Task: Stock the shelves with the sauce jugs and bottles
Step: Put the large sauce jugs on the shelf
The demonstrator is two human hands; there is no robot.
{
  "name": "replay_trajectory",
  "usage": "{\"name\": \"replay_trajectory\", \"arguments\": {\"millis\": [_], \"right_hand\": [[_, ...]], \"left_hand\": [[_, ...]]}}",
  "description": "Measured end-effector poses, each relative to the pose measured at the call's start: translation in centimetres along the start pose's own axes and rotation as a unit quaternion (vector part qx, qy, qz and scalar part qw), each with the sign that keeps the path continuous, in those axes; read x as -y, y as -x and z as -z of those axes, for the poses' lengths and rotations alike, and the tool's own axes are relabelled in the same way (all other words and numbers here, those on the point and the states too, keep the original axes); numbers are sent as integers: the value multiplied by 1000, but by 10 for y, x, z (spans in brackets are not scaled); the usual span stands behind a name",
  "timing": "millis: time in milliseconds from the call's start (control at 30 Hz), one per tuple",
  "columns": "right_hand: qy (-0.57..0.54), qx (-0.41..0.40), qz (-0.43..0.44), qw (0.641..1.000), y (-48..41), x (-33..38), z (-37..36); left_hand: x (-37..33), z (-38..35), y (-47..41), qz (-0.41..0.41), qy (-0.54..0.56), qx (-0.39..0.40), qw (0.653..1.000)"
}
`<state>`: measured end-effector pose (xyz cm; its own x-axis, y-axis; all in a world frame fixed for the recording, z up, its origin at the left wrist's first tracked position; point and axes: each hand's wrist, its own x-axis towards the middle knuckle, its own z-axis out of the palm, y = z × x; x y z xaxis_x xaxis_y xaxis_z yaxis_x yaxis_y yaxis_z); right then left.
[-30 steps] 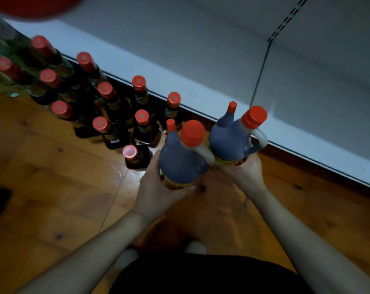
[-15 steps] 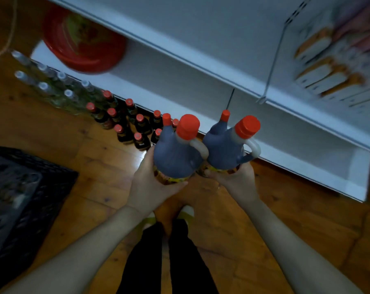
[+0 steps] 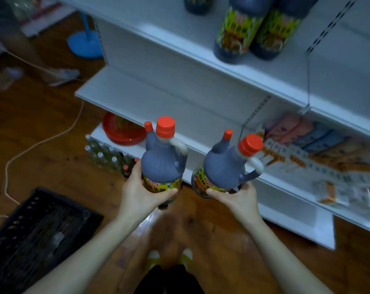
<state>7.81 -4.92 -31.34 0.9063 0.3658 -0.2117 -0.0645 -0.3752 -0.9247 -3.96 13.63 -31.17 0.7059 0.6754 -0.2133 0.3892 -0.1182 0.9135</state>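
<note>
Both grips are full: the left hand [image 3: 140, 193] wraps its fingers and thumb round the labelled lower body of the left jug [image 3: 161, 164], and the right hand [image 3: 238, 198] cups the right jug [image 3: 223, 169] the same way, low on its label. Each jug is carried in the air in front of the shelving, red cap up. The left one is close to upright, the right one tips toward the far right, and the two are apart. Just beyond their caps lies the middle shelf [image 3: 150, 96]. Farther and to the right, two stocked jugs [image 3: 239, 32] of the same kind stand on the upper shelf [image 3: 175, 39]. Small bottles [image 3: 104, 154] wait on the floor [image 3: 52, 115] at the near left foot of the shelving, beside a black crate [image 3: 37, 230]. This looks like the carry step, with placing not yet begun. The next move seems to call for lifting both jugs onto a shelf board, probably by their like, righting the tilted one first and setting each base flat before the fingers let go. Held so low and in one hand each, they may be top-heavy.
</note>
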Motion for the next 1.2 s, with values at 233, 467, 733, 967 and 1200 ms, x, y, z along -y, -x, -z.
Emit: {"name": "replay_trajectory", "arguments": {"millis": [233, 467, 733, 967, 1200], "right_hand": [[13, 28, 81, 996, -2, 70, 21], [14, 42, 153, 987, -42, 132, 28], [-8, 66, 189, 980, -109, 183, 19], [-12, 37, 190, 981, -159, 223, -13], [-13, -40, 186, 982, -212, 246, -63]], "left_hand": [[-52, 49, -7, -106, 29, -32, 993], [-109, 70, -41, -166, 45, -63, 983], [-144, 81, -93, -185, 63, -105, 975], [-158, 104, -140, -190, 32, -101, 976], [-174, 142, -227, -190, 31, -46, 980]]}}
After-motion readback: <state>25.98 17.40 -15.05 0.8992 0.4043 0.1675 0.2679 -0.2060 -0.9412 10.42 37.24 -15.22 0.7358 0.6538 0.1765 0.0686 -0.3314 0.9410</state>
